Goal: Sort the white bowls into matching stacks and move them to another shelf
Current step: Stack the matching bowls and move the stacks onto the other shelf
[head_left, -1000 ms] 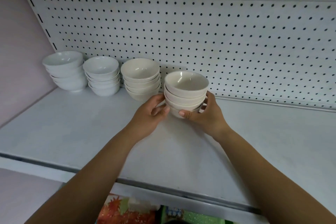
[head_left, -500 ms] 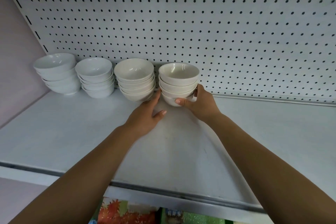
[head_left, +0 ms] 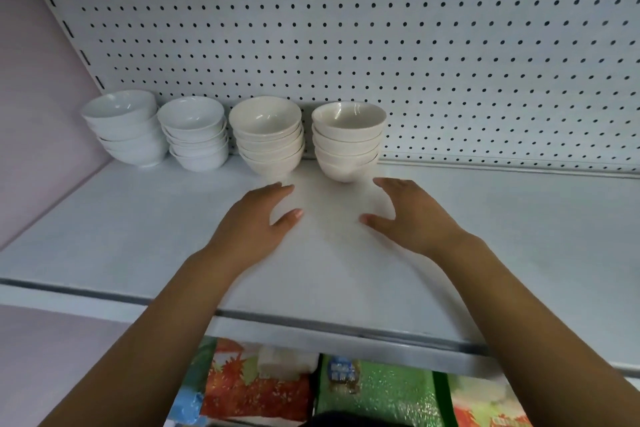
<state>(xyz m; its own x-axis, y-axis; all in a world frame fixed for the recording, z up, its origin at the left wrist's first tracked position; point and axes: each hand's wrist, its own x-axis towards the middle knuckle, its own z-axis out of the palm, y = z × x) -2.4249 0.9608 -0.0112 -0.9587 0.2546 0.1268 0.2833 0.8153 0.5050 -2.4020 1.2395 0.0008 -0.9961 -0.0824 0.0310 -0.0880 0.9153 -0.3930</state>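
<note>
Four bowl stacks (head_left: 348,140) in row on shelf (head_left: 138,236), against pegboard (head_left: 450,80).

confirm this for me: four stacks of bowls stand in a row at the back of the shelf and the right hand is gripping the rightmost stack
Only the grip is wrong. In the head view the right hand is open with its fingers spread, in front of the rightmost stack and not touching it. The rest holds: four stacks in a row at the back of the shelf.
</note>
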